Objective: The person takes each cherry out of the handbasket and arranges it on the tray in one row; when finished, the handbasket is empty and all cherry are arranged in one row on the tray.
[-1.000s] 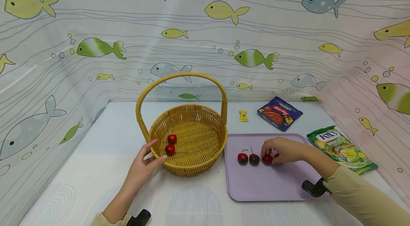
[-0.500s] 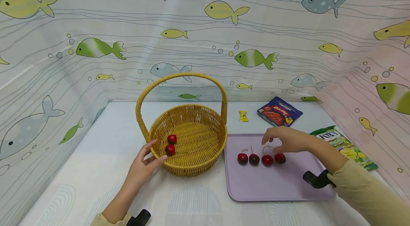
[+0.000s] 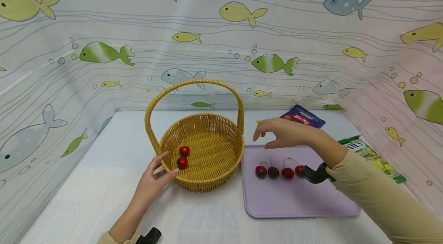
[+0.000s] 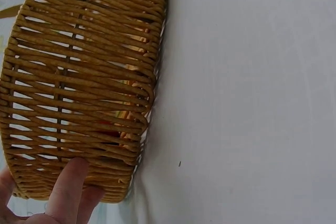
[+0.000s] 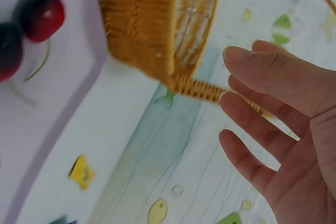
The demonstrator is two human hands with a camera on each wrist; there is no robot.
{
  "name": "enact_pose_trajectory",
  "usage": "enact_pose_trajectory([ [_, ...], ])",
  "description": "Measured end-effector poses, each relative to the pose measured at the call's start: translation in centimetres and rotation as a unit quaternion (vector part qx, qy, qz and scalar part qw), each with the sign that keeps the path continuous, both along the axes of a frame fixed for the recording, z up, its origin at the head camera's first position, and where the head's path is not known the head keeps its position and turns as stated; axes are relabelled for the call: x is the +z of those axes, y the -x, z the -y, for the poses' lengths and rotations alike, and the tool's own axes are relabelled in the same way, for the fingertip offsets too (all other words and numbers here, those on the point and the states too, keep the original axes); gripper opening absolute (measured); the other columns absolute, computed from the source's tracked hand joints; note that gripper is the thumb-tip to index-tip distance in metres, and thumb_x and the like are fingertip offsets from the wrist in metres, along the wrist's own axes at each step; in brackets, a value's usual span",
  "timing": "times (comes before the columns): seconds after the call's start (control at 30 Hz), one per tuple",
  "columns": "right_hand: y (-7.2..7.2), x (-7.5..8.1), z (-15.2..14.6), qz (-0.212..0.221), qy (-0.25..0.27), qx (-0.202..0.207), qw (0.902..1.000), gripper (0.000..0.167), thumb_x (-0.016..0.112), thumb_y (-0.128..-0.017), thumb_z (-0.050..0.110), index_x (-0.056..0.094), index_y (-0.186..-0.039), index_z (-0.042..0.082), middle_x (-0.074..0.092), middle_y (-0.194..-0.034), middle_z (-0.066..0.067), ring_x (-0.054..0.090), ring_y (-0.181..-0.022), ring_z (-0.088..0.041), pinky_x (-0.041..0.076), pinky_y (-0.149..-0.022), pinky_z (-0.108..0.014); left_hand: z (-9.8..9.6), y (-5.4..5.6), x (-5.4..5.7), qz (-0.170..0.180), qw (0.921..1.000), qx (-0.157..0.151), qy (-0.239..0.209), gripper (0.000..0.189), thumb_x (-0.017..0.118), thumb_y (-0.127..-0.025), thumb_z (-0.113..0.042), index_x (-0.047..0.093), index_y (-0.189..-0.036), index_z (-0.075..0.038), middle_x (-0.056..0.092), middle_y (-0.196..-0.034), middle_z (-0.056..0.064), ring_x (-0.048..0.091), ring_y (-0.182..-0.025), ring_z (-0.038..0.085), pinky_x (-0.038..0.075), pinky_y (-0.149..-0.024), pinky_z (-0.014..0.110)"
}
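Observation:
A yellow-brown wicker basket [image 3: 204,184] with a tall arched handle stands on the table, two red cherries [image 3: 182,162] lying inside at its left. My left hand [image 3: 152,182] rests against the basket's near-left side, thumb and fingertips spread along the wall; in the left wrist view its fingers [image 4: 69,184] touch the woven outside. Over the far edge of a lilac tray [image 3: 277,200] hovers my right hand [image 3: 285,131], fingers loosely bent, nothing held. Beneath it, several dark red cherries with stems [image 3: 273,172] sit in a row on the tray; my right wrist camera partly covers the rightmost.
Behind the tray lie a blue Barilla pouch [image 3: 301,116] and a small yellow wrapped candy [image 5: 82,172], mostly hidden by my right hand in the head view. A green Fox's bag [image 3: 373,157] lies at the tray's right. Fish-patterned cloth walls [image 3: 228,52] enclose the table.
My right hand has let go of a cherry at the row's right part, risen from the tray and moved up and to the left. The left hand stays at the basket.

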State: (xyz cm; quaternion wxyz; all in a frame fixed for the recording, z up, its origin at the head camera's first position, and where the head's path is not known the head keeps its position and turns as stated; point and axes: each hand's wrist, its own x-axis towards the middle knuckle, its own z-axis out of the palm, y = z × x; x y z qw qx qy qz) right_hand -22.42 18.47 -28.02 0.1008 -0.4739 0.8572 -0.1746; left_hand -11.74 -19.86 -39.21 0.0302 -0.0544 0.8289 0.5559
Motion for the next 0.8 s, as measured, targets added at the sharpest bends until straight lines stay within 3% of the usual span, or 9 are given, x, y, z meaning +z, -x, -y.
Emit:
enact_pose_trajectory([
  [0.33, 1.3, 0.0, 6.6, -0.011, 0.008, 0.101, 0.9948, 0.026, 0.074, -0.079, 0.006, 0.063, -0.103, 0.011, 0.06, -0.101, 0.004, 0.055, -0.092, -0.014, 0.047, -0.082, -0.03, 0.0, -0.1, 0.1, -0.002, 1.0, -0.003, 0.0, 0.071, 0.067, -0.086, -0.037, 0.03, -0.144, -0.021, 0.024, -0.146, 0.021, 0.042, -0.122, 0.042, 0.046, -0.089, 0.046],
  [0.67, 2.6, -0.3, 12.0, 0.019, -0.018, 0.134, 0.9907, 0.027, 0.069, -0.082, 0.003, 0.064, -0.109, 0.007, 0.062, -0.107, -0.002, 0.057, -0.097, -0.016, 0.046, -0.085, -0.026, -0.1, -0.2, 0.2, -0.001, 1.0, -0.001, 0.004, 0.071, 0.067, -0.085, -0.038, 0.03, -0.144, -0.021, 0.026, -0.144, 0.021, 0.043, -0.121, 0.042, 0.046, -0.089, 0.046],
  [0.8, 3.3, -0.7, 13.6, 0.022, -0.03, 0.127, 0.9912, 0.026, 0.069, -0.084, 0.006, 0.064, -0.11, 0.007, 0.062, -0.109, -0.003, 0.057, -0.098, -0.016, 0.046, -0.085, -0.027, -0.2, -0.1, 0.2, -0.003, 1.0, -0.004, 0.003, 0.072, 0.067, -0.086, -0.038, 0.03, -0.144, -0.02, 0.025, -0.145, 0.021, 0.042, -0.121, 0.042, 0.045, -0.089, 0.046],
])
